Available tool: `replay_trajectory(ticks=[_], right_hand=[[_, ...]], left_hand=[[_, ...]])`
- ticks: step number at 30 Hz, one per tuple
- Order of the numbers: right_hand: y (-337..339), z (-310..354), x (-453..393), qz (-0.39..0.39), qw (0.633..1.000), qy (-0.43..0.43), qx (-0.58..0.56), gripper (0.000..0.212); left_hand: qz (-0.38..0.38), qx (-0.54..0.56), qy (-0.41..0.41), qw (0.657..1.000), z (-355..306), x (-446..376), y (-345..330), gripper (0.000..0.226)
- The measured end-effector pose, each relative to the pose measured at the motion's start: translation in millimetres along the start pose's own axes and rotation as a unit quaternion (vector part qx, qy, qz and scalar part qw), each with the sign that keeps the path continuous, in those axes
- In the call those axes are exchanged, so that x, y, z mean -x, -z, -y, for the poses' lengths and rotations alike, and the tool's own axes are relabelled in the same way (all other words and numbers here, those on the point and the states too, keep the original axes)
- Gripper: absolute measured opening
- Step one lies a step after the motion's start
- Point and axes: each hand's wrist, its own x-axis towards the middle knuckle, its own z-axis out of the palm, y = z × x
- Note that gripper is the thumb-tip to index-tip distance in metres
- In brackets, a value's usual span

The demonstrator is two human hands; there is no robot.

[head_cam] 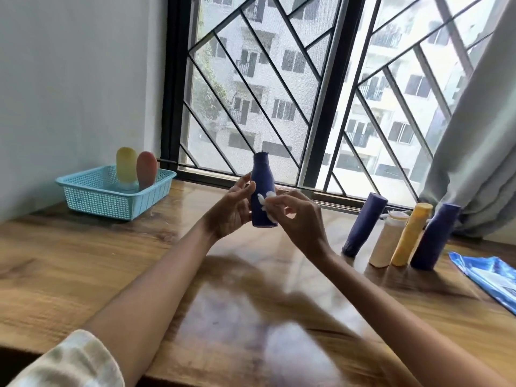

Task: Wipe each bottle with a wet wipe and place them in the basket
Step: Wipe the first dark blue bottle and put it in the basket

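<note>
Held upright above the middle of the desk (pixel 83 263), a dark blue bottle (pixel 262 191) is gripped by the left hand (pixel 233 210) while a white wet wipe (pixel 265 201) is pinched against it by the right hand (pixel 300 216). Two bottles (pixel 136 167) stand in the turquoise basket (pixel 92 195) at the far left corner; four more (pixel 402 236) wait near the right edge.

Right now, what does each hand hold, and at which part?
The left hand grips the dark blue bottle around its lower body. The right hand pinches a white wet wipe against the bottle's front.
</note>
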Motion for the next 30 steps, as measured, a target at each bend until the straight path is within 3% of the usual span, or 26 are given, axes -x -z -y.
replay_trajectory(ticks=[3, 7, 11, 13, 18, 24, 30], right_hand=[[10, -9, -15, -0.046, 0.998, -0.053, 0.004, 0.013], [14, -7, -51, -0.103, 0.991, -0.079, 0.038, 0.017], [4, 4, -39, -0.026, 0.997, 0.002, 0.067, 0.028], [2, -1, -28, 0.007, 0.996, 0.025, 0.087, 0.022], [10, -9, -52, -0.087, 0.988, -0.107, 0.067, 0.013], [-6, 2, -39, -0.014, 0.997, -0.066, 0.032, 0.016], [4, -15, -28, -0.052, 0.992, -0.117, -0.010, 0.008]], left_hand=[[0.013, -0.028, 0.028, 0.999, 5, -2, -9, 0.085], [0.049, -0.047, 0.045, 0.997, 9, -2, -17, 0.081], [0.010, -0.070, 0.050, 0.996, 4, -1, -12, 0.079], [0.000, -0.097, 0.059, 0.994, 5, 0, -11, 0.077], [0.003, -0.115, 0.072, 0.991, 11, -4, -17, 0.094], [-0.028, -0.069, 0.030, 0.997, 3, -2, -4, 0.085], [-0.007, -0.007, 0.013, 1.000, 6, -3, -7, 0.069]])
